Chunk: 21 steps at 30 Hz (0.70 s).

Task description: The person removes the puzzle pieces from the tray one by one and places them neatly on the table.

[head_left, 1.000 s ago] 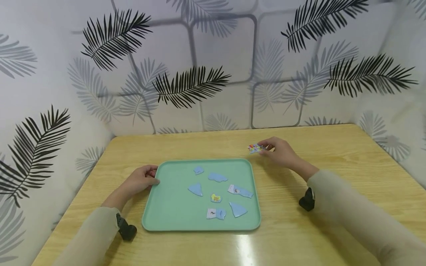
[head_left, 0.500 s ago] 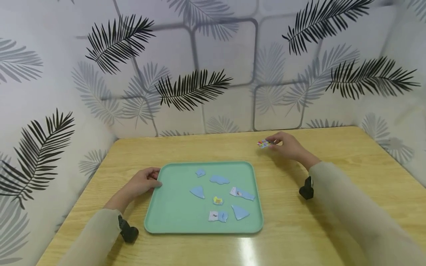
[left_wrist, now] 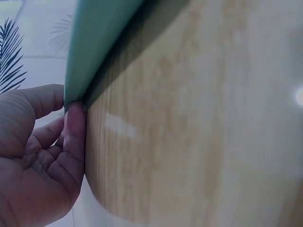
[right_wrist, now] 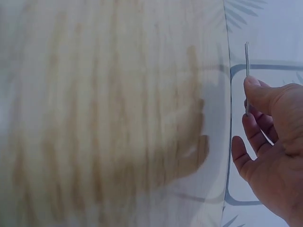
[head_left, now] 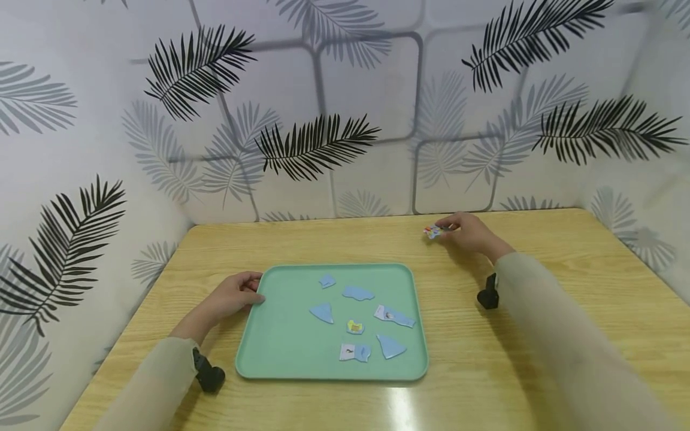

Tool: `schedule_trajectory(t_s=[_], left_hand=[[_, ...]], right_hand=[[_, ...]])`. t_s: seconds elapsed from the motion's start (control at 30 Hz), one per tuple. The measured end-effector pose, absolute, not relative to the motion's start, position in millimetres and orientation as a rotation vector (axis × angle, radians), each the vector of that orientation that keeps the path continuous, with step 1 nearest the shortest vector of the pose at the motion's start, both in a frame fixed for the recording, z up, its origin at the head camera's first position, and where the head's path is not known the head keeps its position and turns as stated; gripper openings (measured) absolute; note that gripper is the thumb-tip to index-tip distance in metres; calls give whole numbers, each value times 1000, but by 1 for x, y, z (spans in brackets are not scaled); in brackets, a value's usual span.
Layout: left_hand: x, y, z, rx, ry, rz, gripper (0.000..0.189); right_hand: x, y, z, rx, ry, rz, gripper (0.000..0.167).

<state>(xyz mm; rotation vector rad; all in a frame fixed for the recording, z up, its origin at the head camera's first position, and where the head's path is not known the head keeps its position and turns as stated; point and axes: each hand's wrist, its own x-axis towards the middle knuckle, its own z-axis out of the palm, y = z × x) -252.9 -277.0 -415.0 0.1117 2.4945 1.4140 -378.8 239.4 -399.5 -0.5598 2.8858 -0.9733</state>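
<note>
My right hand pinches a small multicoloured jigsaw piece above the table, beyond the tray's far right corner. Seen edge-on in the right wrist view, the piece is a thin pale strip between thumb and fingers. At the left rim of the green tray, my left hand grips the edge. The left wrist view shows the tray's wall between the thumb and a finger. Inside the tray lie several loose pieces, mostly blue, among them a blue triangle, a yellow-patterned piece and a white-and-blue one.
The tray sits on a light wooden table, whose far edge meets a wall with a leaf pattern. Bare wood surrounds the tray, with more of it on the right. A black wrist camera hangs at the left sleeve.
My right hand has moved to the right and slightly toward the wall, carrying the jigsaw piece away from the tray. The left hand stays at the tray's rim. The head view has shifted slightly.
</note>
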Motion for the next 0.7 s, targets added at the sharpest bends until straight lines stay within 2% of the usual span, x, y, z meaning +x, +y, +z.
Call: schedule_trajectory(t_s=[0.7], left_hand=[[-252,-275,-412,102,2487,1416,53]], right_hand=[[-390,239,-402,-445,2852,-1003,34]])
